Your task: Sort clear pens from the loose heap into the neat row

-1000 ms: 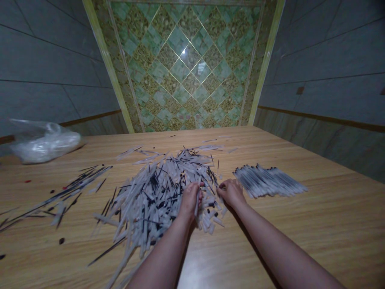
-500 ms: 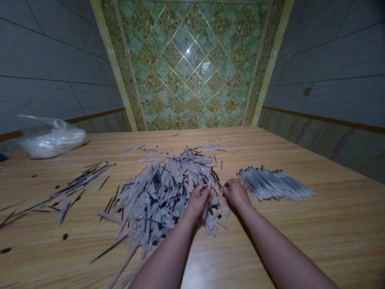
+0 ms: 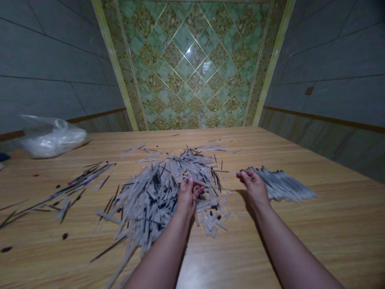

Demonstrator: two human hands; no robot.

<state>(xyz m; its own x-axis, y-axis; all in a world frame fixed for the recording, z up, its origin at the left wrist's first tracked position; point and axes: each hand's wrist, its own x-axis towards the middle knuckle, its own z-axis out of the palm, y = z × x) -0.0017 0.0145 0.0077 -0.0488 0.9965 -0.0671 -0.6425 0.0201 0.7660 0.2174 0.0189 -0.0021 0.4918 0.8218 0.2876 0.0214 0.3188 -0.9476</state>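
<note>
A big loose heap of clear plastic pen tubes and thin black refills (image 3: pixel 162 192) lies in the middle of the wooden table (image 3: pixel 300 241). My left hand (image 3: pixel 188 194) rests on the heap's right side, fingers curled on a few tubes. My right hand (image 3: pixel 254 186) is at the left end of a tidy row of assembled pens (image 3: pixel 282 184), fingers pinched on a thin pen. Small clear caps (image 3: pixel 212 224) lie scattered between my arms.
A clear plastic bag of white parts (image 3: pixel 52 138) sits at the far left of the table. Black refills and dark bits (image 3: pixel 60 192) are strewn on the left. Tiled walls close off the table's far and right sides.
My right hand has moved right, from beside my left hand to the row of assembled pens. My left hand has shifted slightly left and lower on the heap.
</note>
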